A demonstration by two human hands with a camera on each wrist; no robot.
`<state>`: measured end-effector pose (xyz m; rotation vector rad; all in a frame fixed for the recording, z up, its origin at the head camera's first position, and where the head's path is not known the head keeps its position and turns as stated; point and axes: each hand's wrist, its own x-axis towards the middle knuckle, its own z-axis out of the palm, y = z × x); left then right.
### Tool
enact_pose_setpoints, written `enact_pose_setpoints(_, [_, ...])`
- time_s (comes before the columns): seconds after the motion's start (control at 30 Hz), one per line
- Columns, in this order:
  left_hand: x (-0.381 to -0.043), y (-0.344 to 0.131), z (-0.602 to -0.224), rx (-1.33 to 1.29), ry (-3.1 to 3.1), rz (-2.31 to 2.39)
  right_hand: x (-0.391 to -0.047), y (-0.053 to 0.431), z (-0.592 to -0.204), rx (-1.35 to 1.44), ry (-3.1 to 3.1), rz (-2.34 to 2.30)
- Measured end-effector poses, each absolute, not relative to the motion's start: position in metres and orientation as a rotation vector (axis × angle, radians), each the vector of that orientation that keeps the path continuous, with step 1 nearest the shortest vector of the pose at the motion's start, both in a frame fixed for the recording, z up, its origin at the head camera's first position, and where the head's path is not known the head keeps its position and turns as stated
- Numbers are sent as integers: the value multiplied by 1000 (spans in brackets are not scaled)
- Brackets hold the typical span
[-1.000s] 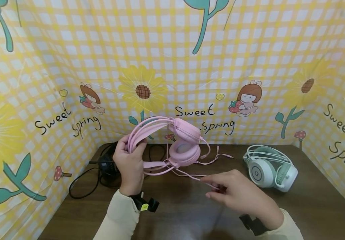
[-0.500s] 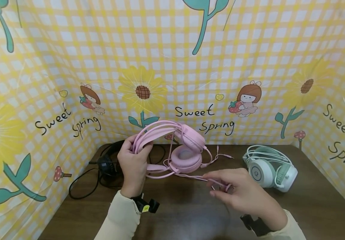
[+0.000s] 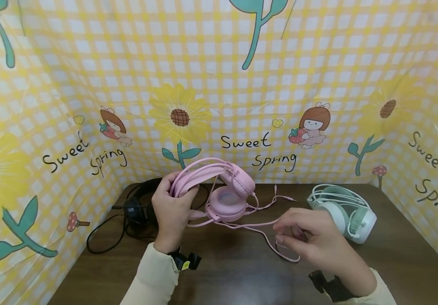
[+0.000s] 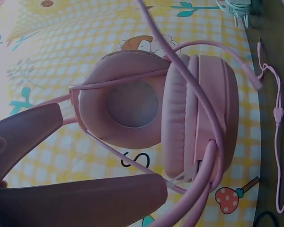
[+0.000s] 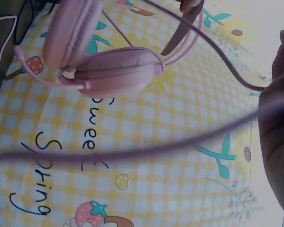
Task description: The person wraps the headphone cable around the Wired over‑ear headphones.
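A pink headset (image 3: 228, 205) is held up over the dark wooden table, its headband gripped by my left hand (image 3: 170, 218). Its two padded ear cups face right in the head view, and a thin microphone boom (image 4: 251, 76) sticks out from one cup in the left wrist view. My right hand (image 3: 320, 241) pinches the pink cable (image 3: 257, 224) between thumb and fingers, to the right of the ear cups. A slack loop of cable dips below the right fingertips. Across the right wrist view runs a blurred stretch of cable (image 5: 85, 158), with part of the right hand (image 5: 279, 132) at the edge.
Behind the left hand lies a black headset (image 3: 134, 210) with its cord. A white and green headset (image 3: 367, 222) stands at the right, partly behind the right hand. Pink cable plugs (image 3: 288, 198) lie near the table's back edge. Patterned yellow cloth (image 3: 219, 84) encloses the table.
My right hand has moved slightly right and up, and a cable loop now hangs below it. The pink headset has dipped a little, while the left hand keeps its grip.
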<state>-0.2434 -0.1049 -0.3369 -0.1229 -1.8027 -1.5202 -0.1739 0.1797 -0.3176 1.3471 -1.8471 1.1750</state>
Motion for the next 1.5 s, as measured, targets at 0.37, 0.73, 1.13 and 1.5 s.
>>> enact_pose_setpoints(0.37, [-216,-96,-312,-213,-1934,-1506,-168,175,-303,1317,-1642,1073])
enact_pose_setpoints(0.73, [-235,-106,-337,-489,-2023,-1556,-172,179,-305,1285,-1603,1004])
enact_pose_setpoints(1.13, [-232,-108,-337,-845,-2069,-1612,-173,181,-303,1286,-1586,994])
enact_pose_setpoints(1.5, [-233,-109,-337,-1011,-2081,-1591,-171,181,-301,1268,-1595,983])
